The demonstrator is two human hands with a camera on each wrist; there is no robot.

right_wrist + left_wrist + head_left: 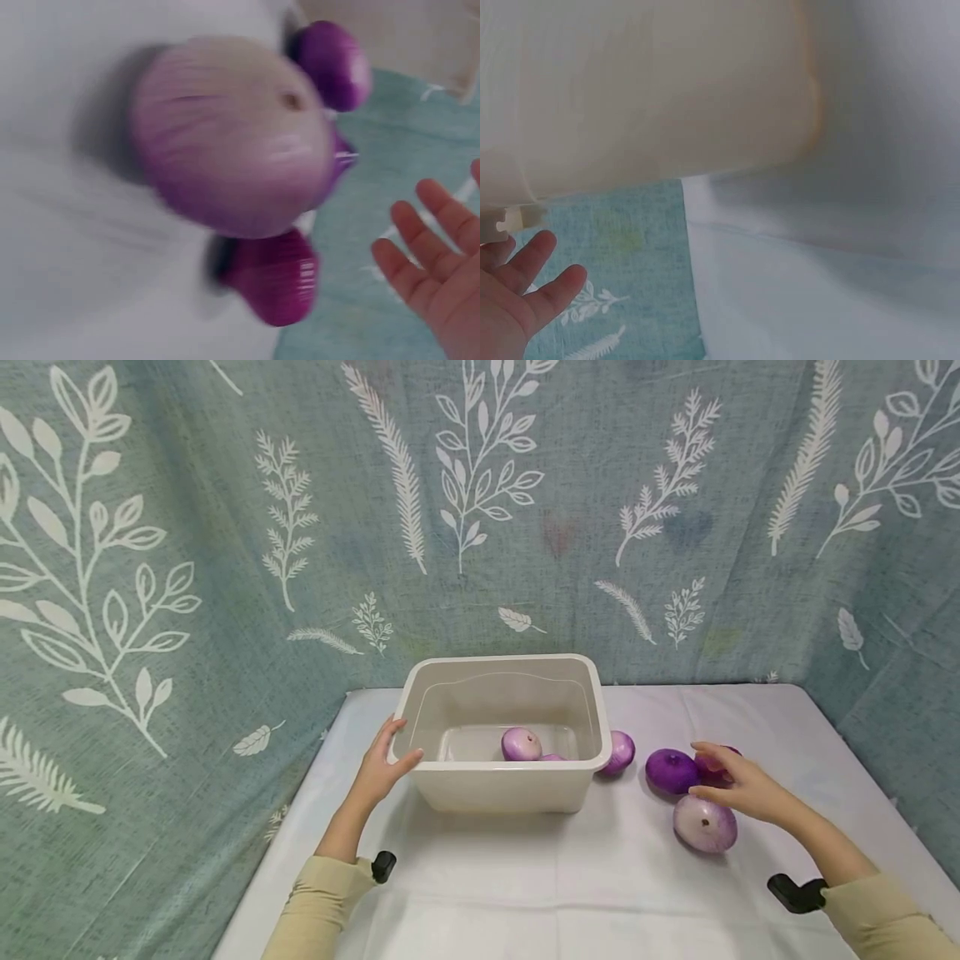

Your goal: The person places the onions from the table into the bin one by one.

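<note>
Cream storage bin point(498, 791): landmark. Your left hand point(381, 768): at its near left corner, fingers spread, none curled round it. Your right hand point(741, 783): well right of the bin, fingers parted, holding nothing. Pale onion point(707, 827): right of the bin, toward you, just beside the nearer, right hand; no marked long axis. Magenta onion point(276, 279): part-hidden in the head view, exposed at the right wrist. Purple-and-white onion point(521, 744): inside the bin, head view only.

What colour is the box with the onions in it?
The box is plain pale greyish beige, close to white. The head view shows it best.
</note>
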